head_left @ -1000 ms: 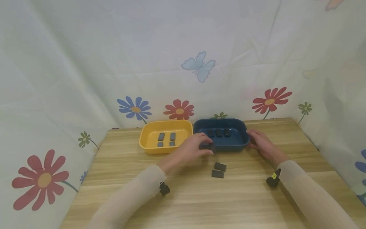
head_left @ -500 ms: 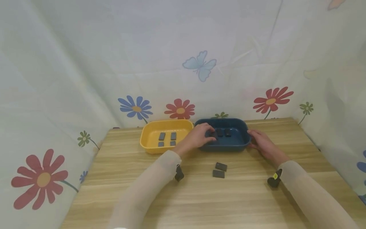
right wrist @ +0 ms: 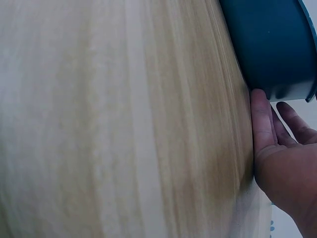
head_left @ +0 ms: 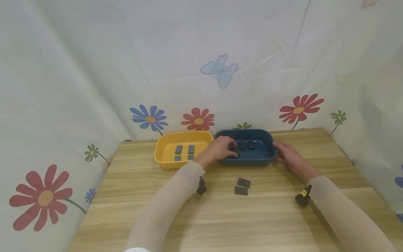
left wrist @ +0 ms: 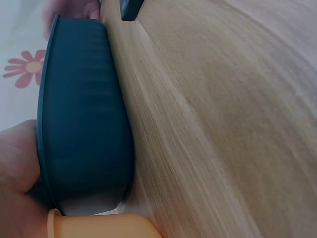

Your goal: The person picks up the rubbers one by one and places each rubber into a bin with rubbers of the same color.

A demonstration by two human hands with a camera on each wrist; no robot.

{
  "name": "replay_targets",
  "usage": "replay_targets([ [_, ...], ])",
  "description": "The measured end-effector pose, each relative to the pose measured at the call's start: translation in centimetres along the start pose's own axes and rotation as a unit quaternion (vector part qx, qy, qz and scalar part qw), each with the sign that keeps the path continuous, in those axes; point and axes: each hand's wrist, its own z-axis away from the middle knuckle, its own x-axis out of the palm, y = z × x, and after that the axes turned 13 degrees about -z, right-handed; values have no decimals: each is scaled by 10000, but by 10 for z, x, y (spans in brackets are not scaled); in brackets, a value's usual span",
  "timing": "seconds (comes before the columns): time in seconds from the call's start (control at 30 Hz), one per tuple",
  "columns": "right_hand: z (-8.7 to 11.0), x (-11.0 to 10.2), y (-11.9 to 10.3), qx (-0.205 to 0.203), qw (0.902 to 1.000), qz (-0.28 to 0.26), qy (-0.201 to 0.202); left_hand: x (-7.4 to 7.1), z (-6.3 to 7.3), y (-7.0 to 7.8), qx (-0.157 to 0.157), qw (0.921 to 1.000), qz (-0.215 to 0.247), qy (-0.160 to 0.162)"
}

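My left hand (head_left: 221, 148) reaches over the near left rim of the dark blue tray (head_left: 252, 163). Its thumb and fingers curl round a small black rectangular block (head_left: 236, 152), low inside the tray and partly covered by them. Two similar black blocks (head_left: 246, 145) lie in the tray, to the right of that hand. At the tray's right end is my right hand (head_left: 291, 159); in the right wrist view its thumb (right wrist: 262, 116) lies against the tray's lower end wall, fingers extended. Seen from the left wrist, the left palm sits over the rim, its fingertips hidden.
A yellow tray (head_left: 160, 162) adjoins the blue one on the left and holds several grey blocks (head_left: 178, 149). Two dark rectangular blocks (head_left: 242, 187) lie on the wooden table (head_left: 245, 220) in front. A flowered cloth (head_left: 173, 70) hangs close behind both trays.
My left hand has carried the black block from the blue tray's near edge up and right into the tray, then stayed there. The right hand keeps its place.
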Motion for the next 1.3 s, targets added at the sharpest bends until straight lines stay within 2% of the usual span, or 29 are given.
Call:
replay_targets([
  [0.4,0,1,-1,-21,10000,-75,15,7,-3,1,-294,9990,-266,-180],
  [0.63,0,2,-3,101,9999,-9,12,5,-3,3,-456,9967,-555,-379],
  [0.9,0,2,-2,191,9998,16,65,4,-3,4,-452,9960,-646,-426],
  [1.3,-1,0,-1,88,9999,-80,106,3,-6,6,-450,9945,-813,-486],
])
